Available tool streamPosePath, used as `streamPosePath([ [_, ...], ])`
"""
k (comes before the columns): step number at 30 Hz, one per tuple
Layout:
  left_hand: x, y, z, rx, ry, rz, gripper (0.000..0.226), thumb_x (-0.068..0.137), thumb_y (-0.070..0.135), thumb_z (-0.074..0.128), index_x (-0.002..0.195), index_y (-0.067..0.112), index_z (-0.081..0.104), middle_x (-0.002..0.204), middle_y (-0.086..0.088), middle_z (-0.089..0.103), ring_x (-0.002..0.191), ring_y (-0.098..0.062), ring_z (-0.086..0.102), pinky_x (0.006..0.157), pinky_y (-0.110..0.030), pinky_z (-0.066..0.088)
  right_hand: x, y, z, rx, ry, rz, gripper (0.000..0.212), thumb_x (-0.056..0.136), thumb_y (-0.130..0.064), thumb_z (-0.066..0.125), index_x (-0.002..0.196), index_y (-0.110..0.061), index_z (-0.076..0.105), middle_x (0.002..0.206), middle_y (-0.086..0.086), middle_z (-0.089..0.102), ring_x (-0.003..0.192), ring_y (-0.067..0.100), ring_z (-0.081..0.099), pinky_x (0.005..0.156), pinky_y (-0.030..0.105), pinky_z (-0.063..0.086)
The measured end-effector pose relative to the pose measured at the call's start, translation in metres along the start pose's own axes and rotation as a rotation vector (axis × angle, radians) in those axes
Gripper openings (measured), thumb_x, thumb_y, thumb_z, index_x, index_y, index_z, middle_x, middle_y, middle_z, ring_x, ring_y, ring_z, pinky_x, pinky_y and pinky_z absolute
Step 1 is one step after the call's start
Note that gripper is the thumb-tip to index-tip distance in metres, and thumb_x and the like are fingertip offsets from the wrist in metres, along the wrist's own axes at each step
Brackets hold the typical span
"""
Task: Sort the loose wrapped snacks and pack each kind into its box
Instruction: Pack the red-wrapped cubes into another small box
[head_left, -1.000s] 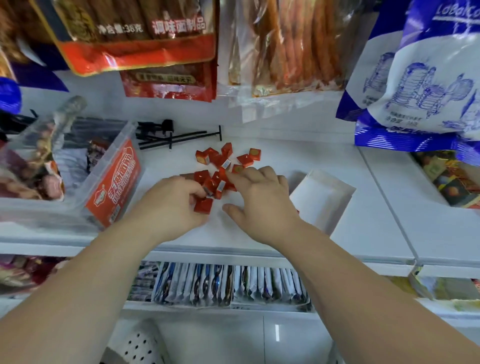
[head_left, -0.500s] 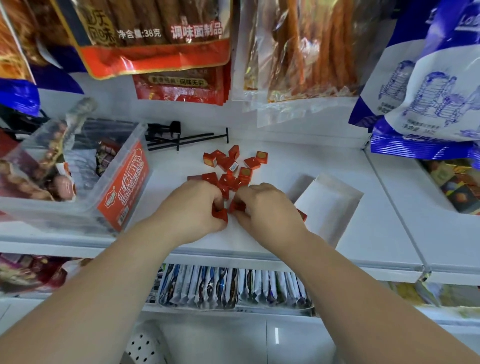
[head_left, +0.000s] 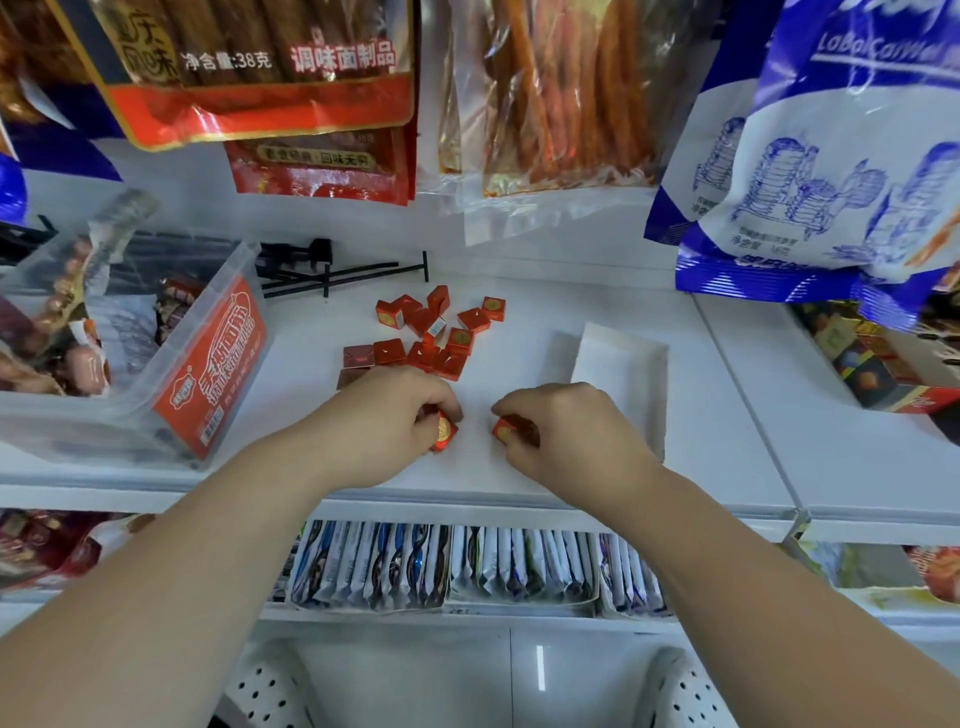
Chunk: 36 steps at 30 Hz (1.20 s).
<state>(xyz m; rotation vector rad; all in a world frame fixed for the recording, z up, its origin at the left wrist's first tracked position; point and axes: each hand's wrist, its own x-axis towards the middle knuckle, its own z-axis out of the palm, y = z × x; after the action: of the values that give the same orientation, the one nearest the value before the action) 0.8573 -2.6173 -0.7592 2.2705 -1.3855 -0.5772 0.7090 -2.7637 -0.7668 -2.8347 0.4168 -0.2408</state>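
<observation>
Each hand, left hand and right hand, has its fingers clenched on small red cubes near the shelf edge beside the white box; a loose grip could drop some.

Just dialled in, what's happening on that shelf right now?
A person is sorting small red wrapped snacks on a white shelf. The left hand pinches one red cube and the right hand pinches another. The loose pile lies just behind the hands. The open white box beside the right hand looks empty.
</observation>
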Motion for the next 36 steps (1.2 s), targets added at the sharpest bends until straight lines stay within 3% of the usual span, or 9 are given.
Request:
streamPosePath([
  [3,0.002,0.0,0.004,-0.009,-0.019,0.014,0.025,0.086,0.022,0.069,0.109,0.032,0.07,0.092,0.014,0.061,0.075,-0.001,0.056,0.065,-0.014,0.039,-0.007,0.004,-0.01,0.1,-0.071,0.051,0.03,0.082,-0.019,0.068,0.111,-0.022,0.072,0.095,-0.001,0.074,0.087,0.02,0.066,0.08,0.033,0.054],
  [9,-0.001,0.006,0.005,-0.034,-0.031,0.03,0.029,0.083,0.019,0.075,0.11,0.03,0.071,0.066,0.024,0.049,0.064,0.016,0.051,0.054,-0.003,0.035,-0.016,0.012,-0.011,0.178,-0.081,0.081,0.024,0.079,-0.034,0.076,0.099,-0.021,0.075,0.083,-0.005,0.073,0.079,0.014,0.066,0.076,0.032,0.055],
  [13,0.002,0.006,0.005,0.02,-0.067,0.072,0.034,0.085,0.021,0.073,0.115,0.035,0.069,0.089,0.016,0.05,0.075,0.0,0.05,0.064,-0.007,0.033,-0.016,0.018,-0.011,0.134,-0.115,0.082,0.019,0.077,-0.039,0.077,0.09,-0.027,0.074,0.078,-0.009,0.069,0.076,0.011,0.061,0.073,0.03,0.052],
  [18,0.006,0.001,0.01,0.069,-0.113,0.045,0.047,0.081,0.036,0.075,0.127,0.036,0.062,0.105,0.015,0.051,0.101,-0.007,0.05,0.09,-0.025,0.043,-0.017,0.018,-0.011,0.027,-0.127,0.089,0.013,0.078,-0.044,0.072,0.08,-0.032,0.068,0.078,-0.007,0.065,0.074,0.013,0.059,0.065,0.031,0.051],
  [23,0.006,0.007,0.015,-0.015,-0.045,0.026,0.049,0.081,0.021,0.077,0.125,0.034,0.062,0.108,0.02,0.059,0.099,-0.001,0.054,0.088,-0.019,0.043,-0.016,0.015,-0.012,0.006,-0.133,0.08,0.032,0.078,-0.045,0.072,0.107,-0.031,0.071,0.098,-0.008,0.067,0.089,0.014,0.062,0.076,0.034,0.054],
  [27,0.008,0.007,0.014,-0.061,0.011,0.032,0.04,0.074,0.014,0.082,0.107,0.03,0.067,0.088,0.014,0.058,0.075,-0.003,0.056,0.072,-0.022,0.046,-0.017,0.014,-0.013,-0.01,-0.149,0.052,0.025,0.082,-0.045,0.069,0.104,-0.031,0.073,0.098,-0.007,0.069,0.089,0.015,0.063,0.075,0.034,0.054],
  [29,0.009,0.007,0.014,-0.015,-0.005,0.063,0.034,0.077,0.012,0.079,0.106,0.028,0.072,0.092,0.013,0.054,0.078,-0.006,0.055,0.074,-0.023,0.046,-0.018,0.014,-0.013,-0.017,-0.153,0.052,0.024,0.083,-0.046,0.068,0.102,-0.032,0.073,0.096,-0.007,0.07,0.088,0.015,0.064,0.074,0.033,0.054],
  [33,0.01,0.005,0.016,-0.033,-0.113,0.107,0.05,0.08,-0.004,0.066,0.115,0.032,0.071,0.103,0.011,0.052,0.087,-0.005,0.053,0.077,-0.017,0.042,-0.018,0.011,-0.014,-0.022,-0.15,0.069,0.037,0.08,-0.052,0.069,0.111,-0.034,0.069,0.1,-0.009,0.07,0.093,0.014,0.064,0.076,0.032,0.055],
  [36,0.009,0.006,0.013,-0.039,-0.095,0.078,0.053,0.075,0.014,0.078,0.123,0.03,0.064,0.109,0.011,0.053,0.087,-0.001,0.053,0.075,-0.014,0.042,-0.018,0.011,-0.013,-0.057,-0.169,0.057,0.036,0.08,-0.051,0.067,0.109,-0.03,0.067,0.098,-0.008,0.069,0.092,0.016,0.064,0.075,0.034,0.055],
])
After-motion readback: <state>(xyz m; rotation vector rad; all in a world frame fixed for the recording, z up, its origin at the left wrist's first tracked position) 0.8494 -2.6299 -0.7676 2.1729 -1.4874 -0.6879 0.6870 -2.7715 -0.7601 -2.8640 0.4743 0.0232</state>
